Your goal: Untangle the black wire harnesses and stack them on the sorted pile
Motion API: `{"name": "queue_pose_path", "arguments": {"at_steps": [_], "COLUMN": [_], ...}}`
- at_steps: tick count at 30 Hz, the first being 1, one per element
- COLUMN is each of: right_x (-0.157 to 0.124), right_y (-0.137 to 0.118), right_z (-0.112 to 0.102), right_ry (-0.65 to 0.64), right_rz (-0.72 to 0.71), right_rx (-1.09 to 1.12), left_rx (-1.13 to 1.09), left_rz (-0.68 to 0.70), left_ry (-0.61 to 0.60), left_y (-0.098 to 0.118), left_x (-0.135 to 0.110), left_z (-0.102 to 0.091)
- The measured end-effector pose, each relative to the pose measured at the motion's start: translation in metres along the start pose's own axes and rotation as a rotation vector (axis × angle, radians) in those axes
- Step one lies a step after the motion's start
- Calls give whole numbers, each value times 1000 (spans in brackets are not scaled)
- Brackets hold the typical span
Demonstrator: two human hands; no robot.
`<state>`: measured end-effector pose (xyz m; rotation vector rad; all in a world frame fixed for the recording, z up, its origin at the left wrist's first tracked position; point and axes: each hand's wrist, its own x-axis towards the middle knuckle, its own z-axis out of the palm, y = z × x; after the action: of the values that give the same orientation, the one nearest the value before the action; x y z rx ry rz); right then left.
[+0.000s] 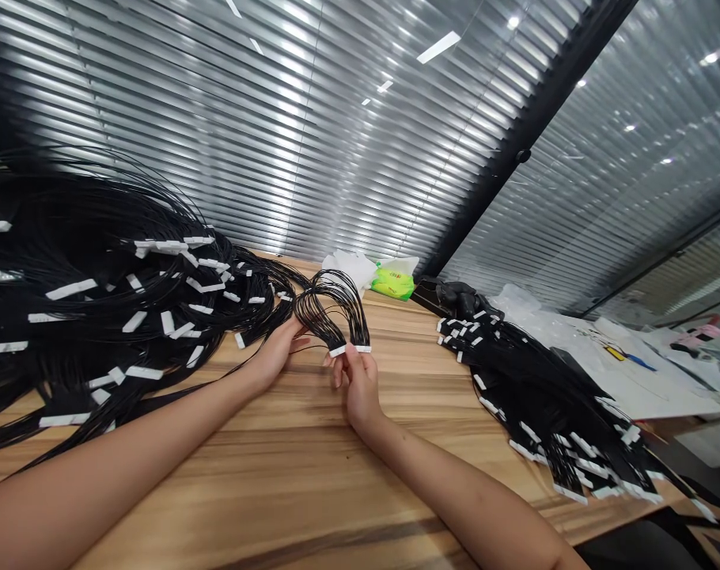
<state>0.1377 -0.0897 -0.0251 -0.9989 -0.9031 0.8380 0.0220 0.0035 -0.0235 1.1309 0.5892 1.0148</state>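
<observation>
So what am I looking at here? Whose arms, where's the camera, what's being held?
No machine here: those are a person's two bare arms, filmed by one camera worn on the head, looking forward and down. On the wooden table lie thin black wires with white connector strips, in a large heap at the left of the view and a second heap at the right. The right hand pinches a looped wire bundle at its white ends. The left hand is right beside that loop, but whether it grips anything is hard to tell. A green packet lies farther along the table.
</observation>
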Motion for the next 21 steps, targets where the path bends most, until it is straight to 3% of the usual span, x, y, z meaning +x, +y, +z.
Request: {"name": "queue_pose_path", "arguments": {"at_steps": [5,10,15,21], "right_x": [2,6,4,1], "right_y": [1,3,2,-2], "right_z": [-1,-2,0,4], "right_ry": [47,108,0,-141], "right_rz": [7,14,45,130], "right_rx": [24,80,173,328], "left_rx": [95,97,-36,-12], "left_rz": [171,158,144,33], "left_ry": [73,96,-42,40], "left_y": [3,6,-1,-8], "left_x": [-2,-3,-1,3], "left_z": [2,4,5,-3]}}
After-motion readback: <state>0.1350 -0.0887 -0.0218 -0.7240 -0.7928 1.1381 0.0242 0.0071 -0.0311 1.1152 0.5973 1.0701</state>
